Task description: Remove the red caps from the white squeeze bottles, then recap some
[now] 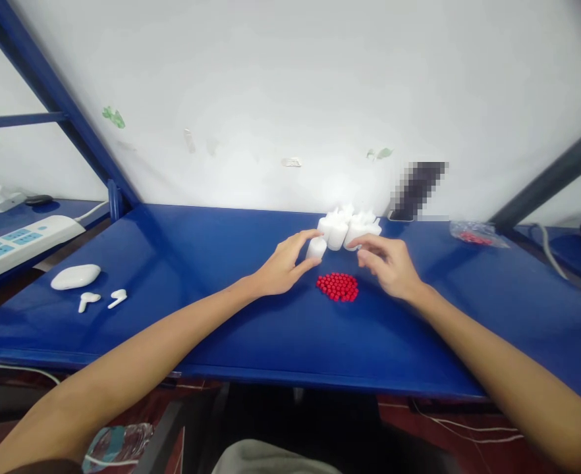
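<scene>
My left hand (290,263) has thumb and fingers closed around a small white cylindrical bottle (317,248), its round end showing. Just behind it, several white bottles (337,235), some with pointed tips, are grouped near the wall. My right hand (387,263) is at the right front of this group, its thumb and index finger drawn together. A tiny pale bit seems to show at those fingertips, too small to name. Between the hands and nearer to me lies a flat cluster of small red pieces (338,287) on the blue table (290,342).
At the left lie a white earbud case (76,276) and two earbuds (117,298), with a power strip (24,243) beyond. A dark phone-like slab (416,191), pixelated, leans on the wall. Right of it sits a clear bag (478,235) with red pieces. Blue metal posts (73,112) flank the table.
</scene>
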A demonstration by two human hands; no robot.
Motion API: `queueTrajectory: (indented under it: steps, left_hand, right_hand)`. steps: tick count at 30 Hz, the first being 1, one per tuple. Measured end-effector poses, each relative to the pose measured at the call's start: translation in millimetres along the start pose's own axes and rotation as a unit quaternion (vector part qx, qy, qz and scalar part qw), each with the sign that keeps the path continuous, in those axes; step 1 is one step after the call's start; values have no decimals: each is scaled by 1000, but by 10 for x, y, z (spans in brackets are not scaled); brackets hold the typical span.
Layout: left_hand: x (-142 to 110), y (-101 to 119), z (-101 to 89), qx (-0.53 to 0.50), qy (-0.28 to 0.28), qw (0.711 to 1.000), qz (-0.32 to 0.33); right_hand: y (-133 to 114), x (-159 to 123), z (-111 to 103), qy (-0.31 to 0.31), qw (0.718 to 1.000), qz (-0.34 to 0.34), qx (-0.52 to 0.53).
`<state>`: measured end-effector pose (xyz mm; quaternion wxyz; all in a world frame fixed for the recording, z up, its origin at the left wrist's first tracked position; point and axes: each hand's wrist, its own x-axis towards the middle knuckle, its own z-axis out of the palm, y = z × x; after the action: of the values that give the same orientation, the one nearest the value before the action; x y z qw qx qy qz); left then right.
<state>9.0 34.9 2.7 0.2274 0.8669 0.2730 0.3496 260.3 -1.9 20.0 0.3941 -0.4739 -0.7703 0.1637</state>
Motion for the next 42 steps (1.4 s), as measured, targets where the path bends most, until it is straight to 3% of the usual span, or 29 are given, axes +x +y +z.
queueTrajectory:
  steps: [3,5,13,20,28,42]
  left_hand:
    - [7,6,6,-12,8,1000,-9]
    - [-1,1,6,-20,9,1000,-18]
    - [-78,-13,-86,-80,-15,994,-70]
    - [-97,-27,-170,-133,-30,985,-109]
    - [-93,-49,-132,-161,-28,983,-84]
    - [-102,-27,-156,-130,-44,988,-72]
  right_hand:
    - [1,29,-57,-131,990,20,-54]
    - [31,43,-70,-178,981,35,-64]
    - [108,70,-42,-211,972,54,-87]
    - [30,69,-186,-292,952,82,-36]
    - [75,69,-210,-328,942,62,-11]
    - [42,71,-171,-288,955,46,-55]
